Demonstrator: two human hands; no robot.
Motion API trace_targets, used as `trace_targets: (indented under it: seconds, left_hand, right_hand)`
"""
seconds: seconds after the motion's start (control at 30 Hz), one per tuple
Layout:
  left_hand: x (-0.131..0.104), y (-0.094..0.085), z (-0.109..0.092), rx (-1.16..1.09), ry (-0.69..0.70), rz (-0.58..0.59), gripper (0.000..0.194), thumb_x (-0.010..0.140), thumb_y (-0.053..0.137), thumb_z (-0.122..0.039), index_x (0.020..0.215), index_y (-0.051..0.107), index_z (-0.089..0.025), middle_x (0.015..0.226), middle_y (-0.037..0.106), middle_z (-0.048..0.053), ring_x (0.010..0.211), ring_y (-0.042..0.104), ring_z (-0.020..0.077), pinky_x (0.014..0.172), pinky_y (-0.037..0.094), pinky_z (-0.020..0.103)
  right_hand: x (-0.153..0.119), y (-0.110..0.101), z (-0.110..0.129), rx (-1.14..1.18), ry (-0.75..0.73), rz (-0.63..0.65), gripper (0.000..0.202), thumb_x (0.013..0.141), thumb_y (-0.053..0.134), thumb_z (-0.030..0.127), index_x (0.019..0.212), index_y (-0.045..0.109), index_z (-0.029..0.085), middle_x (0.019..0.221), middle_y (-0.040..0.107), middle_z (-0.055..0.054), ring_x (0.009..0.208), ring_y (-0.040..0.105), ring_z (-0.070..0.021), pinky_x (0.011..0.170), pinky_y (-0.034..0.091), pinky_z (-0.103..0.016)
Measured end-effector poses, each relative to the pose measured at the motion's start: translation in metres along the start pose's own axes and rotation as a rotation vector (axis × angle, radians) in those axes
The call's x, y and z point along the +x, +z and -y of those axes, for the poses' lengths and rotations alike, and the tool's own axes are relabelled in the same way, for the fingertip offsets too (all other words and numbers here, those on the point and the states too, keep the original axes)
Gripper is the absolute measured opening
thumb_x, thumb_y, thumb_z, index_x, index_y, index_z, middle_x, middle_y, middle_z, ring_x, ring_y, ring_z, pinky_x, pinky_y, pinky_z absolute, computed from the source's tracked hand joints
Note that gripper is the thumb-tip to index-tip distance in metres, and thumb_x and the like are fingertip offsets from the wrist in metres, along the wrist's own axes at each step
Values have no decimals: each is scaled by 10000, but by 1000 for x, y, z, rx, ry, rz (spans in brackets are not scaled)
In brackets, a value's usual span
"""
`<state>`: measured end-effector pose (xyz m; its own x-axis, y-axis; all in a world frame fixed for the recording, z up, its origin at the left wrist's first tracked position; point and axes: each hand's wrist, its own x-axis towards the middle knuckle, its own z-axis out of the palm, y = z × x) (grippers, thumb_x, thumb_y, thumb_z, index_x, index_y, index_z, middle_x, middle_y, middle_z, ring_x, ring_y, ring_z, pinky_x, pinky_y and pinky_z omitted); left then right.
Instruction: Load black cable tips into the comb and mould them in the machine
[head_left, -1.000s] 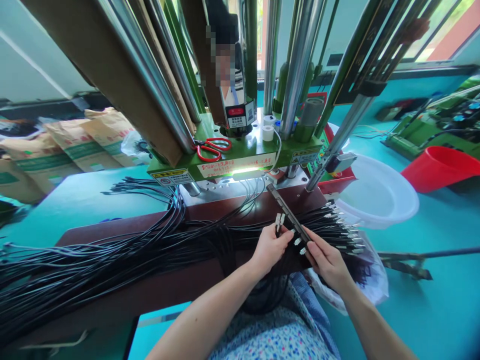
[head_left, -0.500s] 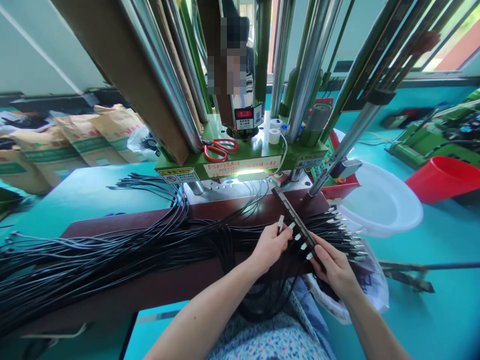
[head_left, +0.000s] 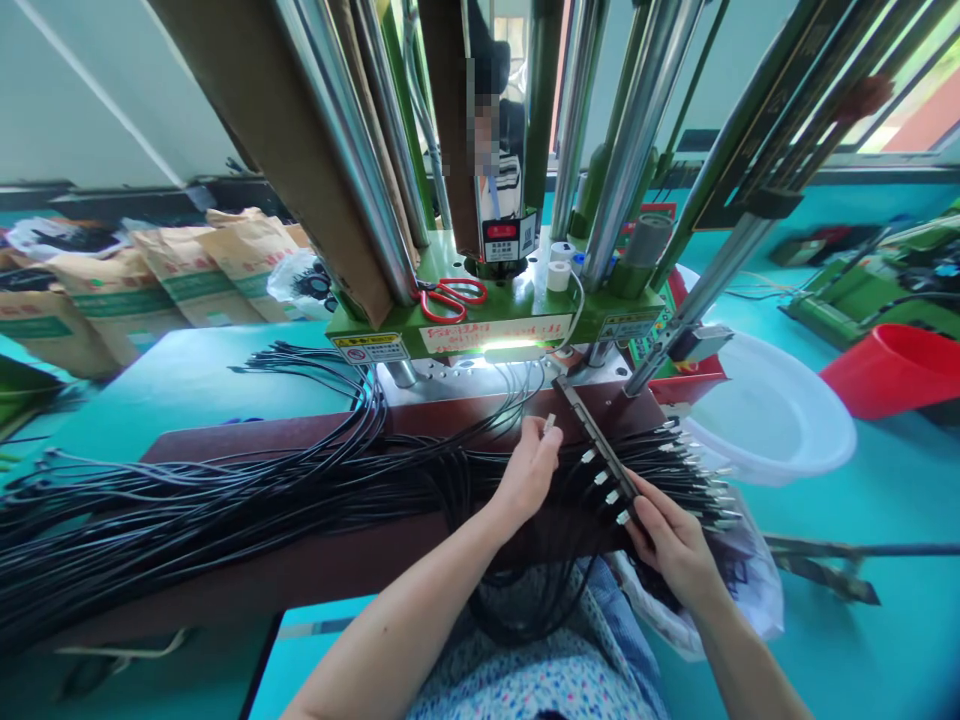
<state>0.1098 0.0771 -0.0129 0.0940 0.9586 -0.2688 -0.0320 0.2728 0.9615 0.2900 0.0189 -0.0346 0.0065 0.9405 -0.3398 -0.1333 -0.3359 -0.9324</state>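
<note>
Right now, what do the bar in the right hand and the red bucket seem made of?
The bar: probably dark satin metal, from its dull sheen and straight edges, though plastic is possible. The red bucket: likely smooth plastic, given its even colour inside and out.

One left hand and one right hand; one dark bar with four metal plugs along its edge, plus one separate plug in the left hand. One pair of red-handled scissors, one lit lamp, two white rolls, one red bucket, one white basin, at least four paper sacks; black cables, too many to count.
</note>
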Motion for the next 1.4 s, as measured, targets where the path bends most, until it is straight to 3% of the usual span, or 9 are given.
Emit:
trace_targets:
  seconds: [0.1,0.2,0.33,0.67,0.87,1.0,1.1,1.27,1.4]
  left_hand:
    - [0,-1,-5,-62,32,52,207,862,335,-371,788,293,-183,517,321,-86,365,190,18,382,185,143]
    - [-2,2,-10,-138,-59,109,240,807,447,-375,747,325,-178,469,299,-86,337,187,23,332,139,149]
    - [-1,4,-12,-205,-122,71,274,721,564,-371,719,395,-156,436,337,-72,323,206,24,307,113,153]
    - [1,1,-14,-183,-174,49,237,714,559,-334,697,412,-150,416,344,-72,308,210,22,299,116,153]
    - [7,-3,-10,-49,-66,34,230,723,547,-332,684,410,-152,436,343,-75,319,239,20,309,175,151]
    - [13,-10,-8,1,39,47,244,811,424,-382,727,424,-153,491,459,-32,350,358,51,329,258,158]
    - [14,-16,-9,31,87,17,252,846,377,-420,794,388,-173,382,357,-78,293,281,56,317,205,157]
    - [10,-21,-15,89,62,231,357,875,297,-461,690,379,-167,340,298,-68,279,231,49,329,161,176]
    - [10,-21,-16,126,73,253,381,869,327,-446,620,360,-159,362,313,-55,299,252,42,357,199,185]
  right_hand:
    - [1,-2,-2,28,26,-28,511,707,639,467,1171,567,265,682,501,4,486,354,-21,449,364,-118]
    - [3,-4,-6,14,-10,9,513,716,635,456,1176,568,239,560,402,24,456,321,-27,403,312,-115]
    - [6,-5,-8,-62,-58,61,512,754,592,462,1205,544,225,642,478,-10,459,327,-28,383,274,-124]
    - [5,-8,-6,-199,-47,101,554,789,533,485,1275,478,225,751,565,-33,492,381,-52,438,356,-160]
    - [4,-3,-4,-282,-79,133,594,779,541,472,1296,460,191,791,594,-57,588,486,-110,491,415,-192]
    - [7,-6,-6,-144,14,24,560,744,586,492,1233,522,228,756,542,-35,525,403,-58,432,354,-143]
    - [9,-9,-4,-67,75,-15,587,730,601,501,1245,501,240,612,420,10,481,336,-40,393,270,-120]
    - [4,-1,6,-41,76,-19,579,728,611,484,1229,516,209,573,362,18,476,314,-44,388,218,-126]
    - [-1,8,11,-77,22,-32,546,736,605,476,1192,552,181,509,311,31,452,282,-42,378,185,-129]
